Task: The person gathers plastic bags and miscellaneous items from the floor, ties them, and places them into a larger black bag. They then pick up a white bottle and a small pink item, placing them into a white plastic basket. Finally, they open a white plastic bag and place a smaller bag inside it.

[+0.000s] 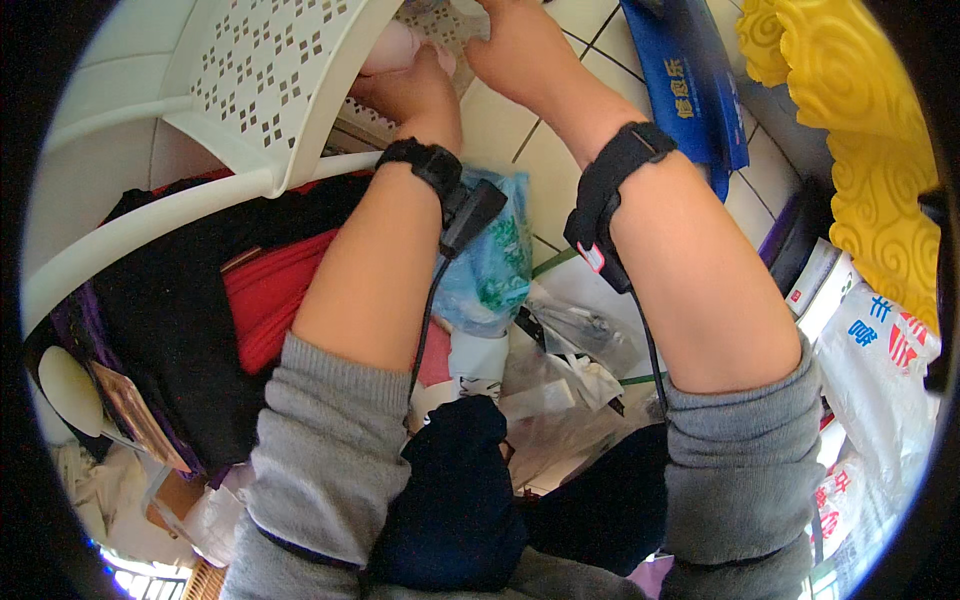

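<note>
Both of my arms reach forward to the top edge of the view. My left hand [412, 82] is beside the white perforated plastic shelf [262, 60], around a pale pinkish object [392, 49] that I cannot identify. To the right, my right hand [514, 45] is bent at the top edge, its fingers partly cut off by the frame. Whether it holds anything cannot be seen. Between and beyond the hands a translucent, patterned surface [469, 37] shows. Each wrist wears a black strap with a cable.
Blue plastic bag [487, 255] and clear plastic packaging [585, 337] lie between my forearms. Black and red cloths [285, 300] are under the shelf's curved white rail [150, 225]. At right are a blue bag [682, 90], yellow embossed material [885, 180] and a white printed plastic bag [874, 360].
</note>
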A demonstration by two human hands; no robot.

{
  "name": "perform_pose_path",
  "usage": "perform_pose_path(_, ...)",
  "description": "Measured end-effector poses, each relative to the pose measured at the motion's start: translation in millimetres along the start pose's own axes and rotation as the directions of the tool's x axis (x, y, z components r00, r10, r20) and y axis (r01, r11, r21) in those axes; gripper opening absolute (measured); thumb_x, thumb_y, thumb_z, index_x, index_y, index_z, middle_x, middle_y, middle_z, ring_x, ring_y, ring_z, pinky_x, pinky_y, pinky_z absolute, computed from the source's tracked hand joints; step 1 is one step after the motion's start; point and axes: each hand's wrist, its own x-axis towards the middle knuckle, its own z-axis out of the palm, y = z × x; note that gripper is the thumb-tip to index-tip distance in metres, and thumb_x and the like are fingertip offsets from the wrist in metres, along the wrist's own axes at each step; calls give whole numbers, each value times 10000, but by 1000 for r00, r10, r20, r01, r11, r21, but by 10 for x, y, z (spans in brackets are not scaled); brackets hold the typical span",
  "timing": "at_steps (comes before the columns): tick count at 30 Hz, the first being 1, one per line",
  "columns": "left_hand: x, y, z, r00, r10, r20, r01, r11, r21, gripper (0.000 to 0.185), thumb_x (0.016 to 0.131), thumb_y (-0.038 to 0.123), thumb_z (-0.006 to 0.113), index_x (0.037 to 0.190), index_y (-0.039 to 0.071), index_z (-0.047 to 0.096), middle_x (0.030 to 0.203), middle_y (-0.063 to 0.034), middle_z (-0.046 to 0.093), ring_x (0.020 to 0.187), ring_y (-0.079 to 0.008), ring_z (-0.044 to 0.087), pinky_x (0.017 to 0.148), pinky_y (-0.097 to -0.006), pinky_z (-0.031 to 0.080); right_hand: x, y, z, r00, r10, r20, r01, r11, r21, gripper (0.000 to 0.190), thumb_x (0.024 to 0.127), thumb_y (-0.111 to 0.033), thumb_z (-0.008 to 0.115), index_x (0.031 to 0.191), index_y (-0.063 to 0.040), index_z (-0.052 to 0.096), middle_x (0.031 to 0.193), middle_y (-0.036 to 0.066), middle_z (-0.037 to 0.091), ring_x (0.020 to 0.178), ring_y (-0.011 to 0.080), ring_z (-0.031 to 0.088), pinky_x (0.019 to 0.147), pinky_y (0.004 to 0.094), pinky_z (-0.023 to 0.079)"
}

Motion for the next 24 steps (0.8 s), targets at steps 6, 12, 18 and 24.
perform_pose_path(6, 187, -135, 278, 976, 209, -62, -187, 951, 248, 619, 745, 146, 836, 1255, -21, 528, 1164, -174, 665, 996, -311, 704, 835, -437, 599, -574, -176, -394, 962, 267, 55, -264, 962, -64, 426, 829, -209, 721, 1223, -51, 689, 1487, 315, 427, 1198, 481, 612, 1056, 467, 501)
perform_pose_path(12, 568, 132, 456, 904, 427, -16, -372, 805, 461, 277, 769, 222, 824, 879, 13, 680, 880, -137, 730, 823, -290, 726, 776, -443, 595, -1186, -270, -720, 882, 445, 154, -453, 891, 19, 313, 837, -144, 693, 1140, -68, 699, 1442, 294, 472, 1225, 453, 588, 1050, 454, 496)
perform_pose_path(18, 308, 619, 349, 982, 95, 160, -156, 891, 425, 260, 823, 195, 787, 984, 14, 691, 968, -145, 741, 906, -261, 722, 784, -425, 582, -1280, -37, -889, 843, 513, 160, -535, 829, 165, 303, 846, -139, 672, 1135, -69, 728, 1261, 233, 625, 1175, 404, 627, 1003, 430, 522)
perform_pose_path(24, -469, 377, -26, 910, 21, 413, -46, 998, 50, 534, 898, 95, 693, 1393, 8, 511, 1377, -162, 566, 1276, -279, 531, 1047, -407, 446, -1352, -11, -1388, 771, 599, 218, -637, 729, 250, 386, 914, -168, 661, 1285, -65, 686, 1201, 109, 697, 1104, 222, 648, 961, 336, 513)
